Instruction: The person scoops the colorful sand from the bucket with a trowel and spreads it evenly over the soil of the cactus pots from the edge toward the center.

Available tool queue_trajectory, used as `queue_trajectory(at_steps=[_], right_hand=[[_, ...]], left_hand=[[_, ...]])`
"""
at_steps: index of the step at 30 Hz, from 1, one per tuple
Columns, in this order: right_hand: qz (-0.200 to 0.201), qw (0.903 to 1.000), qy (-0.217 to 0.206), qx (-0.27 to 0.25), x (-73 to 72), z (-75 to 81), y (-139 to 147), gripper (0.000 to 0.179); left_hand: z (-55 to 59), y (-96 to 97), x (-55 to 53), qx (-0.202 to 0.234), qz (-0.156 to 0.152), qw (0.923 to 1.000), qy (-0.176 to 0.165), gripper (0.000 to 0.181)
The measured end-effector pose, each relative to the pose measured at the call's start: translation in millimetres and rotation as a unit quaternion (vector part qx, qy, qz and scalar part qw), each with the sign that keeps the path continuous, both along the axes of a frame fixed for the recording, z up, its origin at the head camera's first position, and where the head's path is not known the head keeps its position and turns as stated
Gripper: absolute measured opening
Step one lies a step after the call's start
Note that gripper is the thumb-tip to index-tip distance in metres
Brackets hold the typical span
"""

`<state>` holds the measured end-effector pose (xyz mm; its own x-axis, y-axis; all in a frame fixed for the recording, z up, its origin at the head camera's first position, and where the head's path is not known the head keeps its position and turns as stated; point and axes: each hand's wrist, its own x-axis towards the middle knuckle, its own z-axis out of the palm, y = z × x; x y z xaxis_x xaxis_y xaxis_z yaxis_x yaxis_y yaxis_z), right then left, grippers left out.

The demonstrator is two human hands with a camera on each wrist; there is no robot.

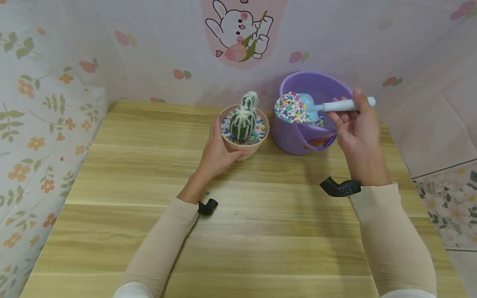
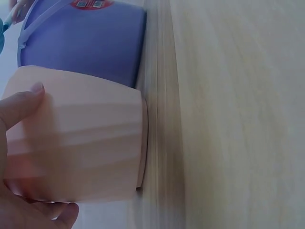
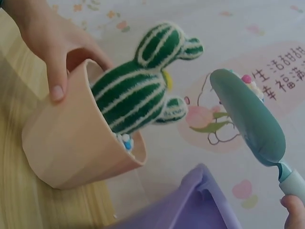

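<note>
My left hand point(image 1: 218, 151) holds a peach flower pot point(image 1: 244, 150) by its side, thumb in front and fingers round the left. A green striped cactus point(image 1: 243, 124) stands in the pot among colourful pebbles point(image 1: 257, 134). In my right hand point(image 1: 357, 124) is the white handle of a small light-blue shovel point(image 1: 307, 103), heaped with multicoloured pebbles point(image 1: 290, 108). The shovel is above the left rim of a purple bucket point(image 1: 290, 138). In the right wrist view, the underside of the shovel point(image 3: 252, 119) shows, apart from the cactus point(image 3: 138, 90).
The pot and bucket stand side by side at the back of a wooden table point(image 1: 253, 231), close to a printed cloth wall point(image 1: 149, 49). More pebbles point(image 1: 318, 121) lie inside the bucket. One small blue pebble point(image 1: 207, 193) lies on the table near my left wrist.
</note>
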<state>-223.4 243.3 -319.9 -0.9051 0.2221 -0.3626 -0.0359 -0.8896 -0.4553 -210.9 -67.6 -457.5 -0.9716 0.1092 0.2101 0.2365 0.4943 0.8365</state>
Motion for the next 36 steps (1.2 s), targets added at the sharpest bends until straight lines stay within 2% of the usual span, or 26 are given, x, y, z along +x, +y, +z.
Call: queue_trajectory(at_steps=[4, 10, 19, 36], right_hand=[[0.001, 1.0000, 0.001, 0.006, 6.8, -3.9, -4.1, 0.038], [0.002, 1.0000, -0.001, 0.005, 13.6, -9.2, -8.3, 0.038], [-0.009, 0.9998, 0.008, 0.019, 23.8, -15.9, -17.5, 0.044], [-0.044, 0.9985, 0.007, 0.031, 43.6, -31.3, -29.3, 0.037]], left_hand=[[0.2, 2.1, 3.3, -0.004, 0.015, 0.9999, 0.002, 0.126], [-1.6, 8.4, 8.4, -0.001, 0.041, 0.9988, 0.028, 0.126], [-3.0, 18.7, 19.7, -0.013, 0.088, 0.9949, 0.046, 0.122], [-5.4, 37.9, 29.1, -0.046, 0.193, 0.9750, 0.101, 0.123]])
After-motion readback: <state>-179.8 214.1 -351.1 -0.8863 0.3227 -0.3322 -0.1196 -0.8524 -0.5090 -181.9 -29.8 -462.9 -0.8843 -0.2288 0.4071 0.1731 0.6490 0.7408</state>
